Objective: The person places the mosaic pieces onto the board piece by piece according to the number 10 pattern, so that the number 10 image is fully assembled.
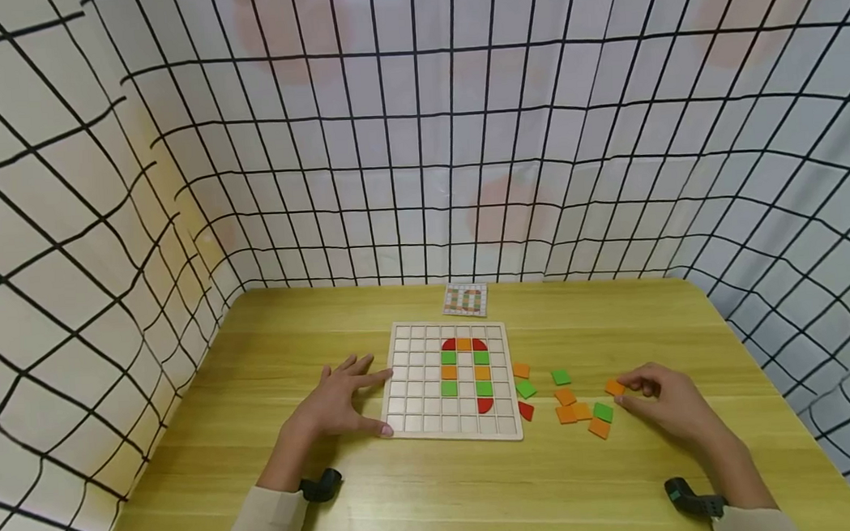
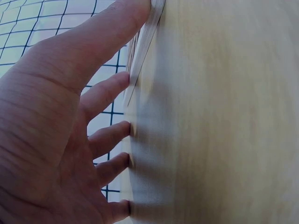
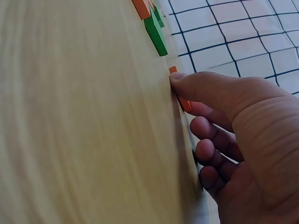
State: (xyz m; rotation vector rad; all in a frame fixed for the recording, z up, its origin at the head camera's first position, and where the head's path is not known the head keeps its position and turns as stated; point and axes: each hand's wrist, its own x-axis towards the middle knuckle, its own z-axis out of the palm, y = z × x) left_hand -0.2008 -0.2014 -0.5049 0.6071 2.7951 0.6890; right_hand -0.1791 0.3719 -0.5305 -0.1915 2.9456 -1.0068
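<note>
A pale gridded board (image 1: 419,386) lies on the table, with red, green and orange pieces forming an upside-down U in its cells. My left hand (image 1: 331,403) has its fingers spread, thumb and index finger touching the board's left edge; the left wrist view shows the other fingertips on the table. Off to the right, my right hand (image 1: 667,403) pinches an orange square tile (image 1: 613,387) between thumb and index finger, low at the tabletop. In the right wrist view that orange tile (image 3: 186,103) shows partly behind the thumb, other fingers curled in.
Between board and right hand lie loose tiles: several orange ones (image 1: 566,414), green ones such as one (image 1: 560,377) at the back, and a red piece (image 1: 526,411) by the board's edge. A small pattern card (image 1: 465,299) lies behind the board. Black-gridded white walls (image 1: 417,136) surround the table.
</note>
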